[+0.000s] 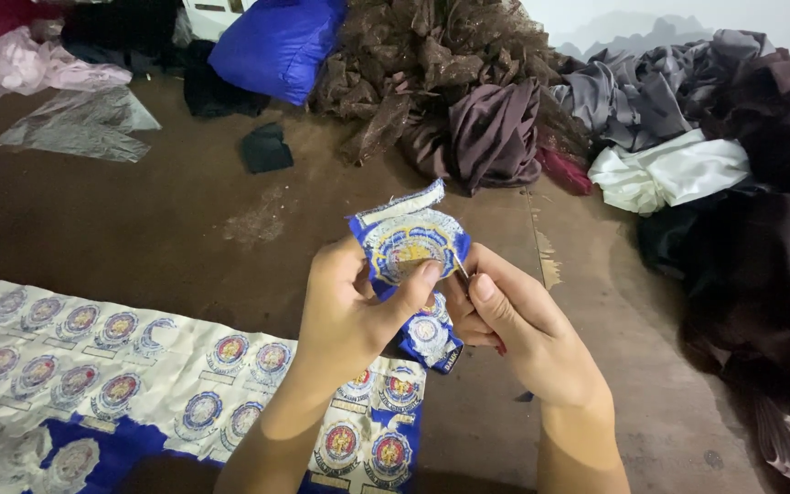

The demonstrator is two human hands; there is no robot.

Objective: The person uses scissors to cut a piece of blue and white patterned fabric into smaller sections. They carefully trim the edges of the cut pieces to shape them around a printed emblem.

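Both forearms come up from the bottom edge of the frame and meet near the centre. Left hand (354,316) is closed on a strip of round embroidered patches (411,252), with the thumb pressed on the face of the upper patch, which is blue and white with a yellow middle. Right hand (514,325) is closed around a small thin tool (461,267); only its metal tip shows between the fingers, touching the right edge of the upper patch, and I cannot tell what kind of tool it is. One more patch of the same strip hangs below the hands, near the middle of the frame. At the lower left lies a large cloth sheet of patches (121,375), white in most parts and blue at the bottom, with many round emblems in rows; the left forearm passes over its right end. All this rests on a brown table (139,220). At the upper left there is a clear plastic bag (84,123) and a pink cloth (20,64) behind it. A small dark cloth piece (265,148) lies alone above the centre left. At the top centre are a blue cushion (276,41) and a brown heap of netting fabric (432,64). A purple cloth (496,133), a grey cloth (642,87) and a white cloth (669,174) follow to the right, and dark fabric (752,284) fills the right edge.
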